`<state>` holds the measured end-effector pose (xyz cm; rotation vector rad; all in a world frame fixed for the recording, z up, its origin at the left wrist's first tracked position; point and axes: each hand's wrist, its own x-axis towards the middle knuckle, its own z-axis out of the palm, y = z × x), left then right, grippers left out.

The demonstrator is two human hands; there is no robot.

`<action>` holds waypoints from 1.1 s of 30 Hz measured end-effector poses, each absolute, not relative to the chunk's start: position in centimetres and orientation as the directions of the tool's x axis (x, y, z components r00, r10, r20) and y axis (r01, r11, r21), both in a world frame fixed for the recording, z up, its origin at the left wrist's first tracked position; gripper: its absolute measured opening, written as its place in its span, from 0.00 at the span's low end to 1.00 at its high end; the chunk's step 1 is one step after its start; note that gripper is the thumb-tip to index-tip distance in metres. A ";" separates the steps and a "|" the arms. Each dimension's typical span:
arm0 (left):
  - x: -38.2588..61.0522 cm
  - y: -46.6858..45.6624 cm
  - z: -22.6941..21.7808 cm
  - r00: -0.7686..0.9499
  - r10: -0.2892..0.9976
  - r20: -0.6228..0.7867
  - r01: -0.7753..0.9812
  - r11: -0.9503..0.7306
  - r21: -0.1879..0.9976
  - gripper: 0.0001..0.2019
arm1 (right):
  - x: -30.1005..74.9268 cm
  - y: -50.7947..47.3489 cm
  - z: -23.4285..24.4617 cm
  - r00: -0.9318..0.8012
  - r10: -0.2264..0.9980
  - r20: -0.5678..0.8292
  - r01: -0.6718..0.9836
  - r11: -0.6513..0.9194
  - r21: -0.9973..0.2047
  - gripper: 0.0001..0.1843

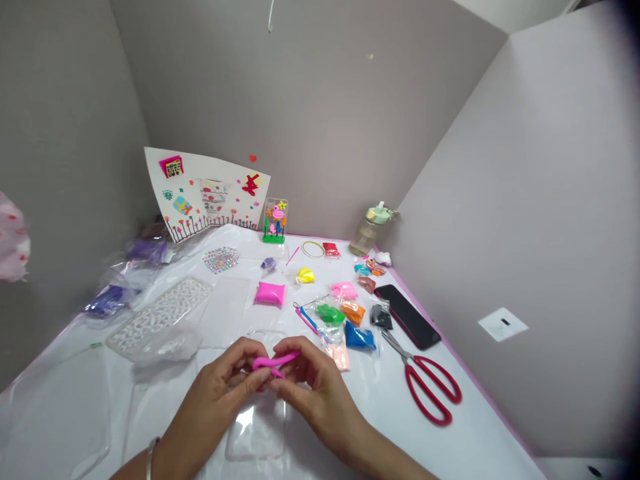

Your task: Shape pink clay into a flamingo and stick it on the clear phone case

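Note:
A thin strip of bright pink clay is pinched between both of my hands, low in the middle of the picture. My left hand has its fingers closed on the strip's left end. My right hand grips the right end with curled fingers. Under my hands a clear phone case lies flat on the white table. Several small bags of coloured clay lie just beyond: pink, yellow, green, orange, blue.
Red-handled scissors and a dark phone lie at the right. A bottle stands at the back right. A decorated card leans on the back wall. At the left lies a clear plastic mould tray.

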<state>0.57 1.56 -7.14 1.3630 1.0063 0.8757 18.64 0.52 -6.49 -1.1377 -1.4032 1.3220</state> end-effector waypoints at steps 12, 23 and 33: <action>0.0 1.9 -7.3 0.249 0.967 -0.053 0.141 0.018 0.990 0.12 | 19.3 1.2 -6.0 -0.113 0.987 0.112 0.099 0.123 -0.987 0.02; -0.1 1.8 -7.2 0.228 0.973 -0.031 0.129 0.001 0.992 0.10 | 19.3 1.3 -5.6 -0.049 0.999 -0.013 -0.028 -0.014 -1.000 0.08; 0.5 1.6 -7.7 0.326 0.945 0.012 0.136 -0.059 0.989 0.06 | 19.0 0.9 -6.0 -0.132 0.991 0.019 0.015 0.021 -1.000 0.09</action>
